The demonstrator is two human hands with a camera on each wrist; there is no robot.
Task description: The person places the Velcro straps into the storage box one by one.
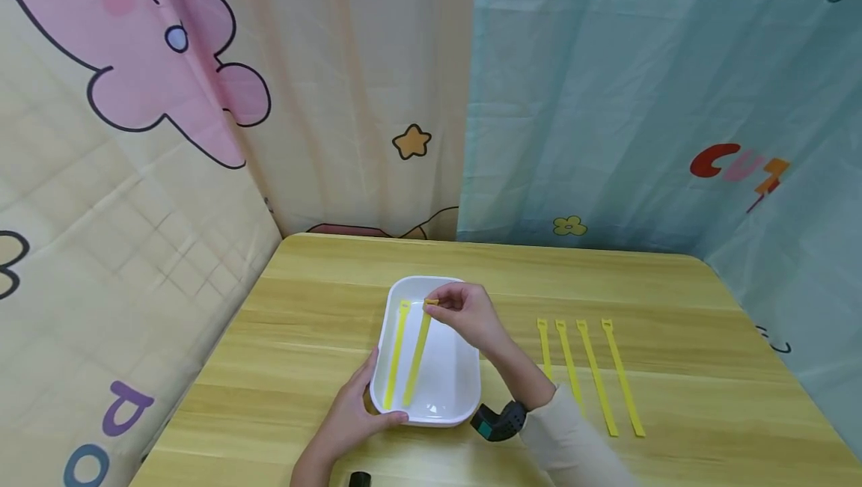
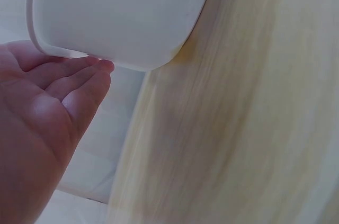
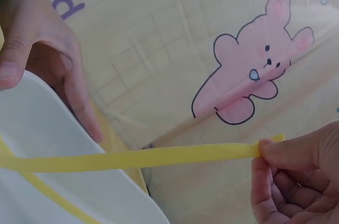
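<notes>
Table (image 1: 303, 367) bearing dish (image 1: 447, 378)
Left hand (image 1: 352, 414) is gripping it; right hand (image 1: 469, 315), above, is pinching a likely light, bendy strap (image 1: 419, 356) by its handiest end.

Straps (image 1: 418, 356) are coloured yellow, the tray (image 1: 447, 375) white; the worktop (image 1: 269, 382) is patterned with tan wood grain, the cream curtain (image 1: 364, 90) with a pink bear (image 1: 155, 68).

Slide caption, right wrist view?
Right hand pinches one end of a yellow strap; left hand holds the white tray.
</notes>
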